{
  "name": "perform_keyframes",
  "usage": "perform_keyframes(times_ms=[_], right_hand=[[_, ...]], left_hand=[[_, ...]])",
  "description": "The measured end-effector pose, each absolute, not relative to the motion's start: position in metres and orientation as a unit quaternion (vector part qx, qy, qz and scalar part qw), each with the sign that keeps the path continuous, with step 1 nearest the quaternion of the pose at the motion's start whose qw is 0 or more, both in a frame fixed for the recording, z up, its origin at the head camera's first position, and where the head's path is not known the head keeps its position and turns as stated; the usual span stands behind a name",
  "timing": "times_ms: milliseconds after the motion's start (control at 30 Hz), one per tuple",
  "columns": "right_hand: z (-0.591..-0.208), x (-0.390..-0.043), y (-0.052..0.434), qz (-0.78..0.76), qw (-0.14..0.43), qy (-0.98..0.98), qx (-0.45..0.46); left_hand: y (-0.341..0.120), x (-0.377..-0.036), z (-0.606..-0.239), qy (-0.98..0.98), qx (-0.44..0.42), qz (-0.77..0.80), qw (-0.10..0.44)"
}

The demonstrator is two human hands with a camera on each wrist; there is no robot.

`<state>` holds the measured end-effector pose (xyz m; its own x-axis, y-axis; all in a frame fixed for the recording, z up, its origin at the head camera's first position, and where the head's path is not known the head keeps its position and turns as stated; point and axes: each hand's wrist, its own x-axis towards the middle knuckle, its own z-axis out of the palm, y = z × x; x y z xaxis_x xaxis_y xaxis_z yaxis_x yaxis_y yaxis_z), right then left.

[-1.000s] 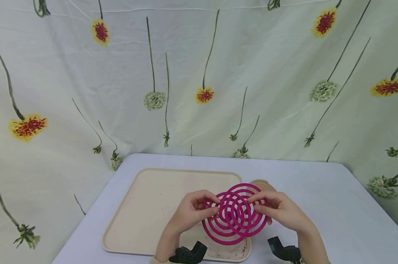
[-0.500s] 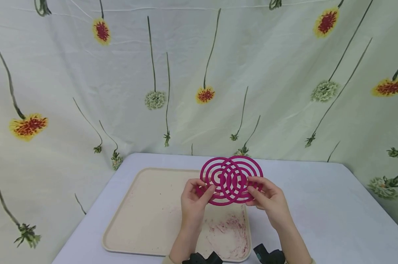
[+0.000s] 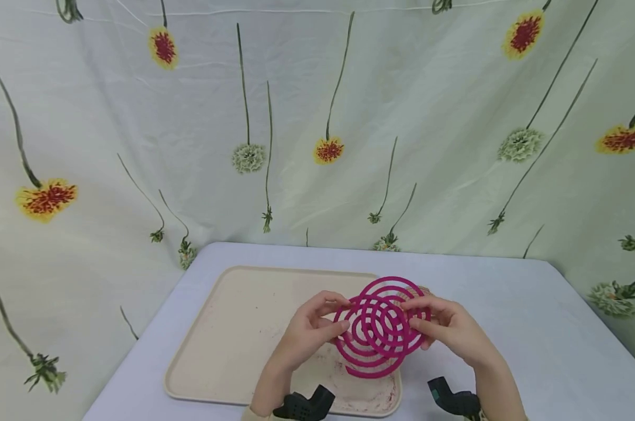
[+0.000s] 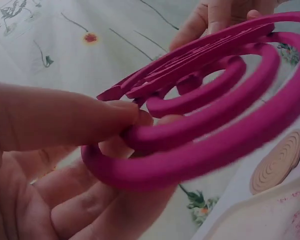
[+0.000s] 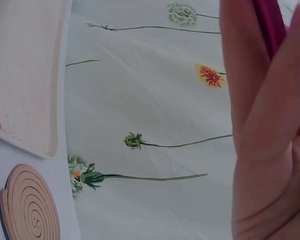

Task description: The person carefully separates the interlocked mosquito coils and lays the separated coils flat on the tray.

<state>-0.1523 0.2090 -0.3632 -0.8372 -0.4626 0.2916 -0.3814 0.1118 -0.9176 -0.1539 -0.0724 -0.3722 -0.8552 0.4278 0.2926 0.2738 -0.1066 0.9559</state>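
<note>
Above the near right corner of the beige plastic tray (image 3: 228, 327), you hold the magenta double spiral coil (image 3: 379, 326) in the air between both hands. Your left hand (image 3: 309, 333) pinches its left edge with thumb and fingers (image 4: 65, 117), and your right hand (image 3: 451, 327) pinches the right edge, so both are clamped on the coil. It looks light and stiff but brittle, I think; the thin rings can snap if you twist or pull too hard. Better to hold it at the thick outer ring, close to where the two spirals join, and separate slowly.

The left wrist view shows the rings already opening in layers, which the head view hides. The right wrist view shows a tan spiral coil (image 5: 29, 205) lying flat on the white table (image 3: 533, 327), just beside the tray; the head view shows only a sliver of it.
</note>
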Motion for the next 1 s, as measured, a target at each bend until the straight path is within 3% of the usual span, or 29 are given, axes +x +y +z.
perform_keyframes(times_ms=[100, 200, 500, 633, 833, 1000], right_hand=[[-0.364, -0.153, 0.213, -0.593, 0.087, 0.738, -0.31], [-0.364, -0.154, 0.212, -0.598, 0.074, 0.741, -0.298], [-0.367, -0.154, 0.181, -0.722, -0.15, 0.662, -0.135], [-0.367, -0.153, 0.16, -0.757, -0.201, 0.615, -0.094], [-0.365, -0.153, 0.162, -0.738, -0.188, 0.642, -0.09], [-0.363, -0.153, 0.184, -0.684, -0.121, 0.709, -0.125]], left_hand=[[-0.072, -0.155, -0.374, 0.69, 0.265, 0.667, 0.093], [-0.067, -0.154, -0.374, 0.701, 0.249, 0.663, 0.085], [-0.036, -0.15, -0.376, 0.588, 0.118, 0.8, -0.004], [-0.025, -0.147, -0.376, 0.499, 0.108, 0.86, -0.007], [-0.035, -0.149, -0.374, 0.563, 0.141, 0.814, 0.003], [-0.055, -0.15, -0.369, 0.652, 0.191, 0.734, 0.017]])
